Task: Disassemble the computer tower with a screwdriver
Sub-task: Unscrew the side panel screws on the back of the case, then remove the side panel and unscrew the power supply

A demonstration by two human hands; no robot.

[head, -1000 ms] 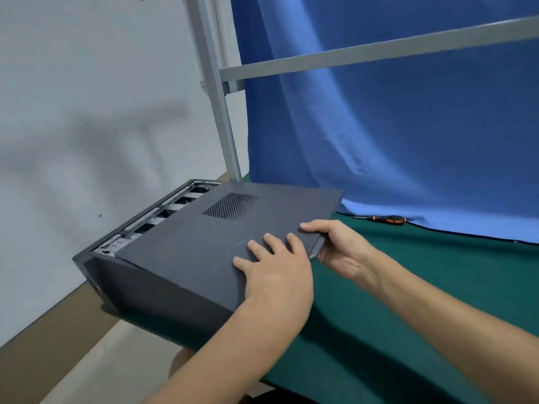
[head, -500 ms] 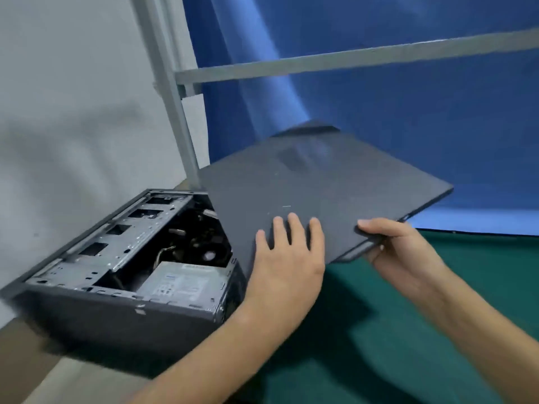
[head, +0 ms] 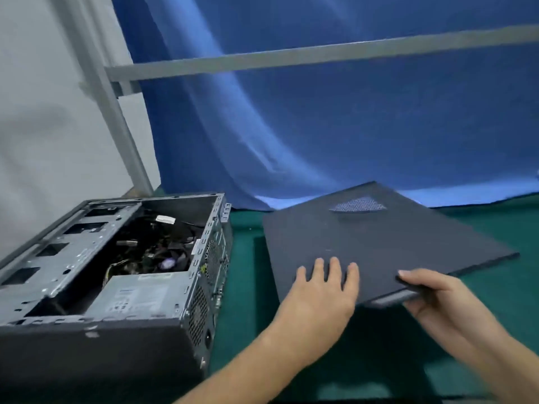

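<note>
At the left, the dark grey metal computer tower (head: 113, 290) lies on its side near the left edge of the green cloth-covered tabletop (head: 242, 287), its upper face open. A silver power supply box (head: 140, 295), a bare metal drive cage (head: 58, 258) and tangled cables around a fan (head: 169, 262) are exposed; detail inside is blurred.

Right of the tower, and clear of it, the flat dark grey side panel with a mesh vent (head: 379, 243) is held low over the tabletop, far edge tilted slightly upward. Whether any edge touches the cloth cannot be told.

The left hand (head: 320, 293) lies flat on the panel's near top surface, fingers spread, pressing rather than gripping. The right hand (head: 446, 298) is closed around the panel's near right edge, thumb on top and fingers beneath, carrying the weight.

Assessment: the step in hand appears to be setting the removed panel aside. Recommended: lower the far edge first, keep the panel level, and lay it flat well apart from the tower so the interior stays reachable. Keep the fingers under the right edge free before release. A sliding set-down could drag the cloth. No screwdriver is visible.
</note>
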